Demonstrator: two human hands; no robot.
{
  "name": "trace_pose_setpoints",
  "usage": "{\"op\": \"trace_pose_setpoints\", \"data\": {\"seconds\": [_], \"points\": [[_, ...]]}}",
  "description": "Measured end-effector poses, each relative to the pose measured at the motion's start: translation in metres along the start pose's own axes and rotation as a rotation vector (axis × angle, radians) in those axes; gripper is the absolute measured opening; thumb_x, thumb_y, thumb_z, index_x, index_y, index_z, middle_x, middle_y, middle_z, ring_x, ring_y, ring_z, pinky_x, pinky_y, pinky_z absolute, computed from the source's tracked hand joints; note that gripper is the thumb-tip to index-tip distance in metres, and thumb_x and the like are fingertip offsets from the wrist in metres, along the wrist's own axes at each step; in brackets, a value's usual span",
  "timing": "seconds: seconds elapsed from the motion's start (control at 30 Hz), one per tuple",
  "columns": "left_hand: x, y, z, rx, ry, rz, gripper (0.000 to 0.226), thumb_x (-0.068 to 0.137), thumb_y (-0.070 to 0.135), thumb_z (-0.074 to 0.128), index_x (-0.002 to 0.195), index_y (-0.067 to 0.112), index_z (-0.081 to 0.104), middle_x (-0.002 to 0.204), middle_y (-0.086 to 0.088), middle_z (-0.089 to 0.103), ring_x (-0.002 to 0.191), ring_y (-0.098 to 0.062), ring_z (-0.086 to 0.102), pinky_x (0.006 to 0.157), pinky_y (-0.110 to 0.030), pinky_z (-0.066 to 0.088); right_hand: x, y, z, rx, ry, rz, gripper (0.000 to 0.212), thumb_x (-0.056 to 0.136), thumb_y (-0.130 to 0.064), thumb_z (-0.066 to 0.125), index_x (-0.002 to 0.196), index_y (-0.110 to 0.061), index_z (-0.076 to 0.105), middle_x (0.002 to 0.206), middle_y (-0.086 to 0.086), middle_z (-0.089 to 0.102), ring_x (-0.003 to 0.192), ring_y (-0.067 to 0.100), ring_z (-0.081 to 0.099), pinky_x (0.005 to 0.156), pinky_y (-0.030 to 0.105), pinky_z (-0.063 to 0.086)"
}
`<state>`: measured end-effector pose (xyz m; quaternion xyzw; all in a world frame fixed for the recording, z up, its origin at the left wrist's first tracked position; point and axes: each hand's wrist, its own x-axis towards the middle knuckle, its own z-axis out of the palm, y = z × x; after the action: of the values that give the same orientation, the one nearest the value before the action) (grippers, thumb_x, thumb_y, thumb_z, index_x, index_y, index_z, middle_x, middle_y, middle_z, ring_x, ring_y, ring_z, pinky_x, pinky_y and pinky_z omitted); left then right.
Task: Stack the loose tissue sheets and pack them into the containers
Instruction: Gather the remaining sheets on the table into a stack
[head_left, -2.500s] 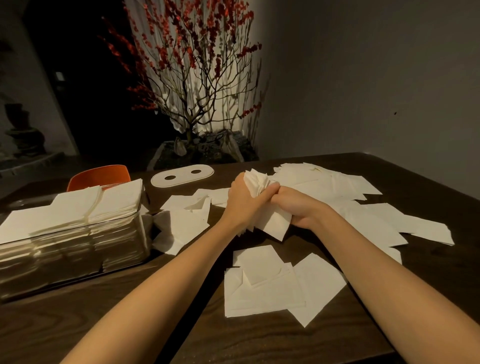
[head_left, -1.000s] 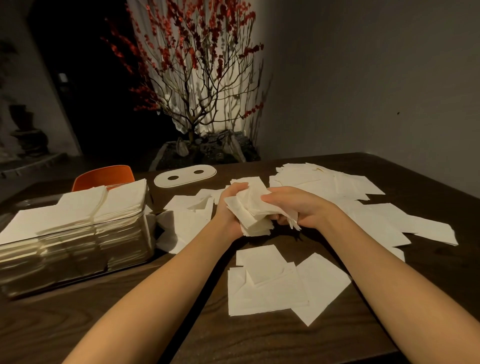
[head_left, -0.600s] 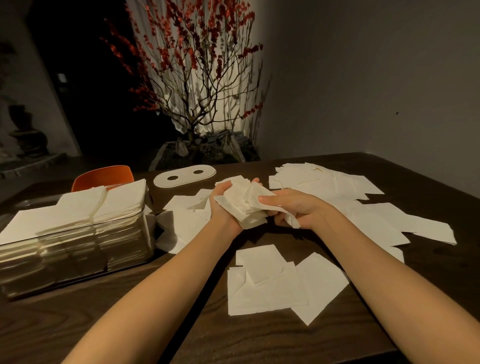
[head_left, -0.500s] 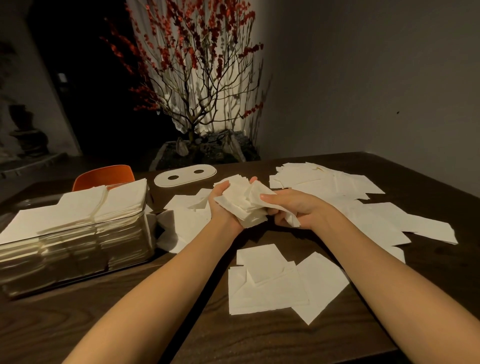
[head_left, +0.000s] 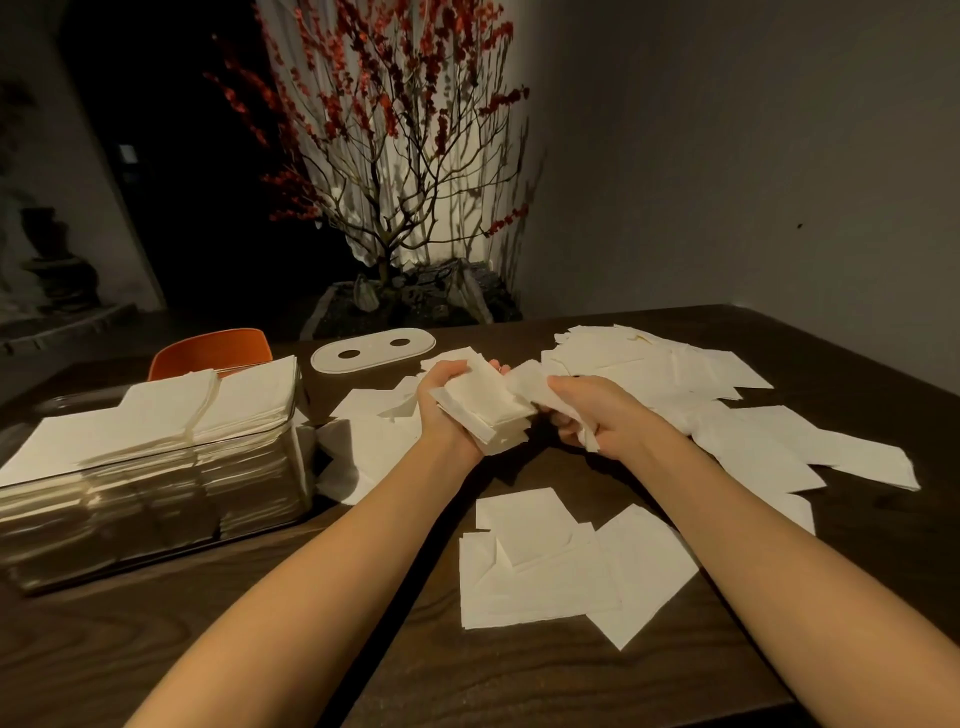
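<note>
The left hand (head_left: 447, 402) cupped a thick stack of tissue sheets (head_left: 485, 410) above the middle of the dark wooden table (head_left: 156, 649), fingers curled up round the far edge and the thumb side bracing the near one, while the right hand (head_left: 597, 415) pinched a crumpled sheet (head_left: 530, 387) just beside the stack, its fingers closed on the paper. The sheets looked nearly weightless, soft and limp — the sort that would sag, fold or tear if taken by a single corner, and would slide over one another once squared. A sound hold, by that reckoning, was across the whole stack from two opposite edges, pressed lightly enough not to crease it. Loose sheets lay in a small overlapping group (head_left: 561, 566) toward the near edge, a larger spread (head_left: 701, 395) ran to the right edge and far right corner, and another patch (head_left: 371, 436) sat beside the clear container (head_left: 156, 499) at the left edge — already filled with tissues heaped above its rim. A white lid with two holes (head_left: 373, 351) rested near the far edge, beside an orange chair back (head_left: 210, 351)
</note>
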<state>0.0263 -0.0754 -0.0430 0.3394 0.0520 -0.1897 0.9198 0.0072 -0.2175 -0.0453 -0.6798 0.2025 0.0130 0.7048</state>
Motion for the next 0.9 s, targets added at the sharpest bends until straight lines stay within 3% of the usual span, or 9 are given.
{"op": "trace_pose_setpoints", "data": {"seconds": [0.07, 0.17, 0.23, 0.33, 0.43, 0.6, 0.7, 0.8, 0.9], "points": [[0.003, -0.002, -0.003, 0.061, 0.007, -0.001, 0.017, 0.087, 0.028, 0.058, 0.097, 0.014, 0.053, 0.087, -0.010, 0.062, 0.078, -0.021, 0.059, 0.085, -0.041, 0.050, 0.001, -0.003, 0.001, 0.023, 0.081, -0.026, 0.033, 0.097, -0.023, 0.052, 0.126, -0.007, 0.053, 0.093, 0.013, 0.059, 0.066, 0.015, 0.054, 0.044, 0.020, 0.042], [0.004, -0.009, -0.002, 0.178, -0.035, -0.032, 0.029, 0.089, 0.045, 0.058, 0.096, 0.017, 0.055, 0.088, -0.011, 0.064, 0.084, -0.024, 0.060, 0.101, -0.047, 0.044, -0.004, -0.006, 0.003, 0.142, 0.044, -0.071, 0.042, 0.096, -0.019, 0.055, 0.137, -0.011, 0.046, 0.114, 0.015, 0.059, 0.079, 0.019, 0.058, 0.050, 0.026, 0.049], [0.002, -0.013, 0.003, 0.236, -0.072, -0.055, 0.041, 0.088, 0.058, 0.054, 0.103, 0.019, 0.056, 0.097, -0.011, 0.065, 0.093, -0.027, 0.061, 0.093, -0.047, 0.049, -0.009, -0.007, 0.009, 0.131, 0.022, -0.098, 0.047, 0.096, -0.017, 0.055, 0.141, -0.013, 0.043, 0.125, 0.013, 0.056, 0.089, 0.021, 0.058, 0.060, 0.030, 0.052], [0.001, -0.018, 0.006, 0.279, -0.098, -0.089, 0.056, 0.085, 0.064, 0.050, 0.117, 0.018, 0.051, 0.100, -0.011, 0.064, 0.093, -0.027, 0.062, 0.080, -0.042, 0.052, -0.014, -0.010, 0.019, -0.033, 0.077, -0.112, 0.044, 0.097, -0.024, 0.054, 0.139, -0.015, 0.045, 0.113, 0.007, 0.055, 0.091, 0.020, 0.054, 0.058, 0.026, 0.047], [0.001, -0.019, 0.008, 0.302, -0.077, -0.067, 0.047, 0.088, 0.056, 0.054, 0.118, 0.020, 0.046, 0.100, -0.010, 0.063, 0.092, -0.026, 0.061, 0.081, -0.042, 0.050, -0.015, -0.012, 0.024, -0.133, 0.091, -0.131, 0.041, 0.098, -0.027, 0.054, 0.137, -0.017, 0.047, 0.103, 0.002, 0.052, 0.091, 0.019, 0.053, 0.060, 0.024, 0.046], [0.000, -0.021, 0.007, 0.340, -0.009, 0.000, 0.010, 0.091, 0.025, 0.058, 0.094, 0.019, 0.050, 0.090, -0.011, 0.056, 0.082, -0.021, 0.055, 0.074, -0.038, 0.048, -0.017, -0.011, 0.022, -0.244, 0.025, -0.200, 0.041, 0.097, -0.027, 0.054, 0.136, -0.017, 0.048, 0.101, -0.002, 0.053, 0.092, 0.014, 0.052, 0.071, 0.023, 0.047], [0.001, -0.016, 0.006, 0.276, 0.043, 0.003, 0.007, 0.091, 0.022, 0.053, 0.091, 0.016, 0.048, 0.087, -0.011, 0.054, 0.078, -0.022, 0.053, 0.070, -0.036, 0.048, -0.017, -0.009, 0.020, -0.323, 0.025, -0.310, 0.032, 0.097, -0.026, 0.054, 0.129, -0.019, 0.055, 0.119, -0.002, 0.056, 0.100, 0.011, 0.051, 0.072, 0.020, 0.046], [0.008, -0.010, 0.000, 0.147, 0.069, -0.011, 0.015, 0.090, 0.028, 0.052, 0.096, 0.015, 0.050, 0.095, -0.014, 0.058, 0.085, -0.028, 0.056, 0.079, -0.043, 0.048, -0.019, -0.007, 0.021, -0.430, 0.098, -0.544, 0.022, 0.096, -0.028, 0.055, 0.116, -0.021, 0.058, 0.116, -0.003, 0.054, 0.097, 0.009, 0.051, 0.067, 0.015, 0.042], [0.011, -0.006, -0.004, 0.038, 0.061, -0.025, 0.029, 0.089, 0.034, 0.053, 0.109, 0.014, 0.052, 0.101, -0.016, 0.060, 0.091, -0.031, 0.057, 0.077, -0.045, 0.049, -0.024, -0.007, 0.024, -0.605, -0.047, -0.737, 0.027, 0.090, -0.035, 0.063, 0.114, -0.030, 0.053, 0.122, -0.003, 0.047, 0.105, 0.008, 0.047, 0.081, 0.018, 0.043]]}}
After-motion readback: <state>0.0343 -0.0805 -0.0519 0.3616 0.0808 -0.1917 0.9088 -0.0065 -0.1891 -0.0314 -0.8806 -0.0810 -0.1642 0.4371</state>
